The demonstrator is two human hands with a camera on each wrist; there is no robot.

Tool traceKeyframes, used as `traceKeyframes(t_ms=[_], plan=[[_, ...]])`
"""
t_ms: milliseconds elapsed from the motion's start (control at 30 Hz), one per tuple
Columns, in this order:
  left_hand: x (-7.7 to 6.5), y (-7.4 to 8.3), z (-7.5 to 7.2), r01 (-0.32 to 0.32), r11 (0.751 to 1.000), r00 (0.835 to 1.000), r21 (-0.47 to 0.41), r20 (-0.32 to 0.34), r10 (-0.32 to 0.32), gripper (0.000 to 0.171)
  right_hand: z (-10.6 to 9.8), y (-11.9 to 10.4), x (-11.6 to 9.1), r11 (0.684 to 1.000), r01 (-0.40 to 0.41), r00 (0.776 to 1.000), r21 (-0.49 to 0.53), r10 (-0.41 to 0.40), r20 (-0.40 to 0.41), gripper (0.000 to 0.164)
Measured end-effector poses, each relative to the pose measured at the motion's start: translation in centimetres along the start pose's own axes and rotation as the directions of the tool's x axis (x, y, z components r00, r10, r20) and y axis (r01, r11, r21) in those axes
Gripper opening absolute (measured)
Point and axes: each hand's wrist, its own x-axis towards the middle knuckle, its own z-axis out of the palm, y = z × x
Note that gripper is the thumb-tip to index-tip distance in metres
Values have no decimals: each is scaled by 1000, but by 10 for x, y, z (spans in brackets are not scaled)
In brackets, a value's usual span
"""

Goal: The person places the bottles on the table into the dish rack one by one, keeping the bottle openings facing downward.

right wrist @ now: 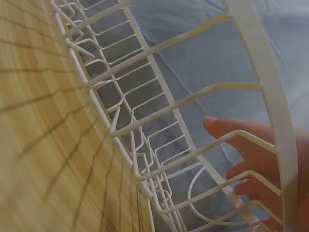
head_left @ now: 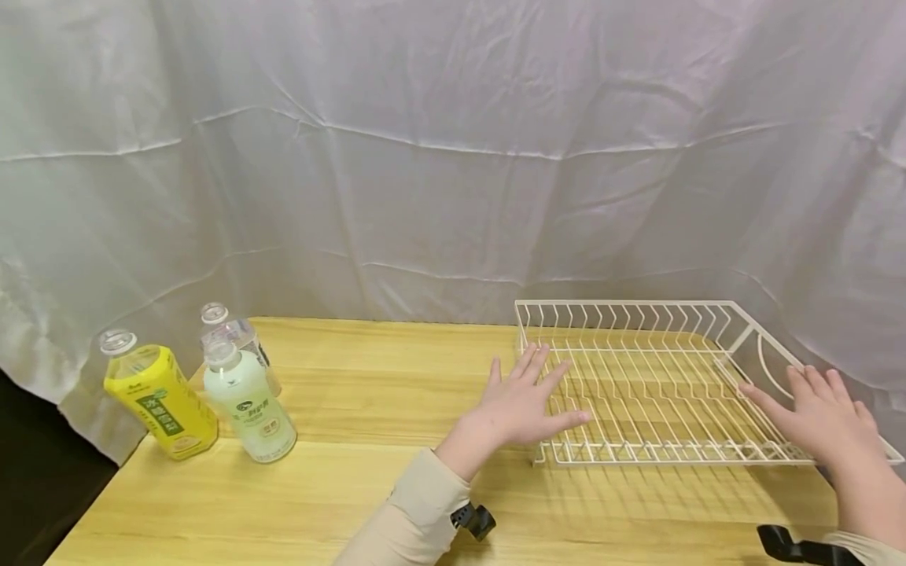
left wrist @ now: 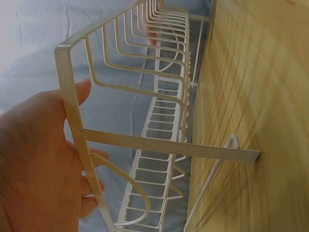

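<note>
A white wire dish rack (head_left: 623,303) stands on the right part of the wooden table. At its left side is my left hand (head_left: 520,405), palm down with the fingers spread. In the left wrist view a flat bar of the rack crosses in front of that hand, and the fingertips show past it. My right hand (head_left: 824,413) lies at the rack's right side, its fingers also extended and the thumb apart. The right wrist view shows it beyond the rack's rim (right wrist: 277,111). Firm contact with the rack cannot be made out for either hand.
At the table's left stand a yellow-labelled bottle (head_left: 163,401), a pale green bottle (head_left: 251,405) and a clear bottle (head_left: 244,334) partly behind the green one. A grey-white curtain (head_left: 439,196) hangs behind the table (head_left: 354,487). Dark wrist straps show on both arms.
</note>
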Motion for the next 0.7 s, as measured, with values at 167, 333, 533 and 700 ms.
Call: traceKeyframes(t_ms=[167, 333, 533, 700], plan=[[0, -1, 2, 11, 1000, 1000, 4, 1, -11, 88, 2, 2, 0, 1000, -5, 1000, -2, 5, -1, 96], [1, -4, 3, 10, 999, 1000, 30, 0, -10, 90, 2, -1, -2, 1000, -2, 1000, -14, 2, -15, 94], [-1, -10, 2, 2, 999, 1000, 42, 4, -2, 91, 2, -7, -6, 1000, 1, 1000, -9, -1, -19, 91], [-6, -18, 0, 1, 999, 1000, 47, 12, -1, 90, 6, -14, -6, 1000, 9, 1000, -2, -9, -20, 92]])
